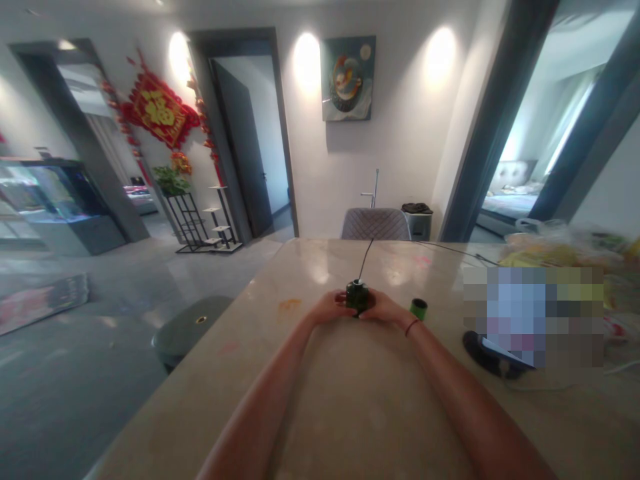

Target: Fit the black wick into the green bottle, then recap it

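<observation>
My left hand (330, 307) curls round the left side of a small dark green bottle (357, 300) that stands upright on the table. From the other side, my right hand (383, 308) presses against it, thumb at the front near the left thumb. The bottle's pale rim shows at the top. A thin dark stick or wire (366, 259) runs up and away from the rim; I cannot tell whether it sits inside the bottle or lies behind it. Close by my right wrist stands a short green cylinder with a dark open top (419, 309), apart from the hand.
The stone-look table (370, 400) stretches around both arms. To the right, a blurred-out screen (520, 313) leans over a dark round base (493, 357) with a white cable, near plastic bags (565, 247). A grey chair (376, 224) stands behind; a green stool (193, 327) is left.
</observation>
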`<state>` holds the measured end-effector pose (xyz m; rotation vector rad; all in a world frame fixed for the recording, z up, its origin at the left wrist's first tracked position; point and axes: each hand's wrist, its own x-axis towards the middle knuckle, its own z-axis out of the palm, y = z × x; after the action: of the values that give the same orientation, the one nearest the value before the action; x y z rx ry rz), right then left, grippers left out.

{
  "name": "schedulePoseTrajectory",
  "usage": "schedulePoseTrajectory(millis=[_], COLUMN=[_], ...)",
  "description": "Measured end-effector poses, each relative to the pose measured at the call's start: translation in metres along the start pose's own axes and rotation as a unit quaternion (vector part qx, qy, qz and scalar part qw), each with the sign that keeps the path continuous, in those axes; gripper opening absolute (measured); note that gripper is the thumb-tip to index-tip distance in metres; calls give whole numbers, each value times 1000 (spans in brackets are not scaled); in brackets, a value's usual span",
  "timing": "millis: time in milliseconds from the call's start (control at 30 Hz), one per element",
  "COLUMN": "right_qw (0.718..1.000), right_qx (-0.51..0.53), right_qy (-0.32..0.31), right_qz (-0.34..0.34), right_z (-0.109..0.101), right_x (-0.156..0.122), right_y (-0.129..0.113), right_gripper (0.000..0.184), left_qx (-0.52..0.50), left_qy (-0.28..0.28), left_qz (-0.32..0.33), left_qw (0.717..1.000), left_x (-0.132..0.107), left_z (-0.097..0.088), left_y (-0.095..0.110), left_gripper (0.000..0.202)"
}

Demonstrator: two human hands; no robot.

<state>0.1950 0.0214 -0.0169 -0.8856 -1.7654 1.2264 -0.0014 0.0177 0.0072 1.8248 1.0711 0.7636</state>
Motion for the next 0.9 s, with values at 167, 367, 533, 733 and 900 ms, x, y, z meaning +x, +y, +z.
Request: schedulePoseTrajectory(millis=[167, 367, 533, 733, 900], right_qw=[999, 992, 974, 946, 936], right_qx=[-12, 27, -8, -105, -97], right_qy=[32, 101, 194, 264, 281], right_qz=[-19, -71, -113, -158, -187], right_z=[1, -3, -1, 10, 21], right_x=[-1, -1, -5, -13, -15], right_y=[-23, -73, -109, -132, -139], right_gripper=[57, 58, 58, 58, 57], left_qx=[-109, -229, -326, -325, -333], left_qy=[30, 79, 91, 130, 132], left_qz=[29, 25, 73, 78, 53], left_qw=[993, 970, 938, 934, 932], left_x=[1, -3, -14, -26, -29], left_z=[-3, -14, -8, 0, -10], left_y=[13, 60, 104, 134, 139], left_gripper=[47, 63, 61, 57, 52])
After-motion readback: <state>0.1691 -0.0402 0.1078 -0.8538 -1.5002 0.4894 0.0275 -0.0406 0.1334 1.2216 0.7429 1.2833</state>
